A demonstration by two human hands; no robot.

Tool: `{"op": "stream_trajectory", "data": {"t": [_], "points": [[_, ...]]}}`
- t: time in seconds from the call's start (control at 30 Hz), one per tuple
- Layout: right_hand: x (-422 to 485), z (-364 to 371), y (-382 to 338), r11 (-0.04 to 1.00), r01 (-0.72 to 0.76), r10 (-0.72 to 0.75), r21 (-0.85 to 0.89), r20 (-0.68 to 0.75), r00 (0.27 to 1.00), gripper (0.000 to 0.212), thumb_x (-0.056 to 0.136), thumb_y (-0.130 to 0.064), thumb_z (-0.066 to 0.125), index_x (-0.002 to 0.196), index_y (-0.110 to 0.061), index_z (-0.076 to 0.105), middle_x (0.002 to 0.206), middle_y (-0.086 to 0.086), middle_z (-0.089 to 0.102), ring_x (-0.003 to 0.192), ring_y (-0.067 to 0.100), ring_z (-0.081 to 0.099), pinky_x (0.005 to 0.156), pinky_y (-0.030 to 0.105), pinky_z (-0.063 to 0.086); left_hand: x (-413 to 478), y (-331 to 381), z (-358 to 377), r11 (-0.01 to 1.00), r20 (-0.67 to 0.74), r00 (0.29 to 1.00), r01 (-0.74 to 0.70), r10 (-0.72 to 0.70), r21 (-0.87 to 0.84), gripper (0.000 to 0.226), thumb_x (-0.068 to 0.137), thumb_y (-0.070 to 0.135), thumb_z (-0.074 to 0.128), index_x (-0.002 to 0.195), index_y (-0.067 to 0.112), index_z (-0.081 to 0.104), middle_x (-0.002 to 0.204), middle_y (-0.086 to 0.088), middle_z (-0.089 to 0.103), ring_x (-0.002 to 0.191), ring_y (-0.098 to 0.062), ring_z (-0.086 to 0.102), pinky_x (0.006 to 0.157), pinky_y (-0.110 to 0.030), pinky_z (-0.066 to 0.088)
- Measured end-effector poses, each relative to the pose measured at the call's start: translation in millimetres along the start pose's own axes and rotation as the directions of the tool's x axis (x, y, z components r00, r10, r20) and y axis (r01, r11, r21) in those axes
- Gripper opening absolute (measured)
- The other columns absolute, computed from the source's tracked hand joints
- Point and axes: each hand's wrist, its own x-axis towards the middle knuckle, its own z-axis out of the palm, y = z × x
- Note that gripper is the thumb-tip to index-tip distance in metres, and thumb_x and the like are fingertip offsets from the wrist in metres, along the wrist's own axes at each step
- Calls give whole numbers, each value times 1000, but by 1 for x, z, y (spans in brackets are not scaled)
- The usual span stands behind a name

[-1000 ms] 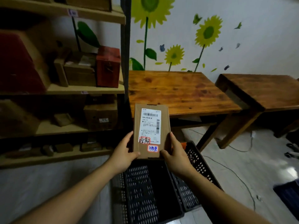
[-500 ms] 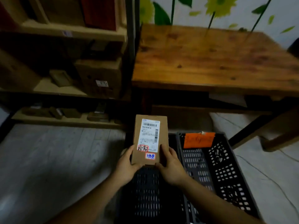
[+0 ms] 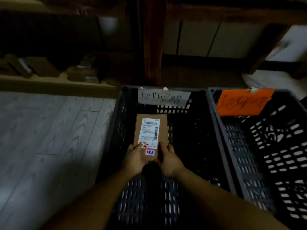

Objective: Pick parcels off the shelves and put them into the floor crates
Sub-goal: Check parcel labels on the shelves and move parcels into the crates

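A small brown cardboard parcel (image 3: 150, 128) with a white shipping label and two handwritten stickers is held flat over the inside of the left black floor crate (image 3: 118, 113). My left hand (image 3: 134, 157) grips its near left corner and my right hand (image 3: 167, 158) grips its near right corner. That crate carries a white handwritten tag (image 3: 163, 98) on its far wall. Beside it on the right stands a second black crate (image 3: 221, 130) with an orange tag (image 3: 242, 102).
A low wooden shelf (image 3: 54, 83) with several small boxes runs along the upper left. A dark wooden table leg (image 3: 152, 47) rises just behind the left crate. Grey plank floor (image 3: 49, 138) lies to the left.
The view has tipped down from the shelves and table to the crates. Both hands have lowered the parcel from chest height into the mouth of the left crate.
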Motion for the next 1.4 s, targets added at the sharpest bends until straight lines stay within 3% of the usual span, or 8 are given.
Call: {"op": "stream_trajectory", "data": {"t": [0.3, 0.43, 0.5, 0.6, 0.77, 0.83, 1.03, 1.4], "points": [[74, 71, 55, 998, -7, 7, -55, 2, 1000, 77, 92, -31, 56, 153, -27, 10, 160, 9, 8, 138, 35, 33, 112, 39, 32, 63, -57, 63, 976, -70, 997, 37, -22, 214, 50, 84, 24, 65, 130, 19, 47, 135, -17, 43, 119, -34, 47, 99, -41, 41], [78, 89, 60, 997, -50, 52, -61, 35, 998, 80, 89, -29, 59, 153, -26, 11, 159, 9, 9, 136, 34, 36, 111, 37, 34, 70, -71, 82, 998, -153, 988, 17, -7, 61, 31, 94, 14, 52, 124, 17, 49, 122, -21, 56, 103, -37, 59, 82, -46, 52], [83, 94, 60, 996, -57, 60, -69, 49, 997, 83, 88, -28, 62, 153, -25, 10, 159, 10, 9, 136, 34, 36, 112, 37, 35, 62, -72, 78, 973, -114, 993, 14, 12, 228, 47, 92, 17, 54, 136, 9, 42, 135, -19, 47, 121, -36, 47, 99, -43, 40], [91, 97, 58, 999, -27, 28, -21, 55, 998, 84, 89, -30, 61, 154, -23, 8, 161, 7, 2, 140, 31, 33, 113, 33, 32, 69, -83, 80, 959, -84, 994, 91, -71, 269, 76, 92, 34, 51, 150, 10, 9, 157, -16, 5, 143, -36, 5, 115, -32, 5], [102, 81, 50, 995, -40, 29, 95, 121, 992, 87, 93, -24, 58, 155, -17, -3, 160, 7, -11, 147, 23, 16, 107, 12, 14, 79, -66, 70, 938, 1, 994, 105, -112, 332, 85, 90, 43, 52, 150, 14, 1, 157, -14, -8, 144, -32, -12, 116, -35, 6], [93, 66, 45, 997, -51, 44, 64, 110, 993, 83, 90, -26, 60, 154, -17, 8, 160, 9, -2, 145, 27, 19, 112, 19, 20, 79, -56, 58, 954, 0, 991, 125, -130, 272, 86, 89, 44, 55, 151, 17, 2, 158, -11, -6, 144, -32, -10, 116, -35, 6], [8, -27, -17, 991, -67, 90, -118, 204, 975, 64, 89, -46, 42, 148, -24, 31, 155, 9, 25, 145, 33, 16, 117, 35, 20, 2, 9, -28, 977, 129, 975, 161, -179, 138, 83, 85, 40, 62, 150, 22, 15, 158, -10, 6, 143, -33, 8, 118, -40, 11], [-218, -255, -226, 989, -28, 50, -146, 150, 987, 57, 94, -34, 55, 146, -22, 33, 146, 10, 36, 135, 30, 33, 110, 36, 31, -203, 182, -295, 999, 131, 990, 46, -49, 25, 73, 88, 30, 62, 148, 24, 20, 156, -6, 16, 141, -26, 21, 113, -35, 22]]}}
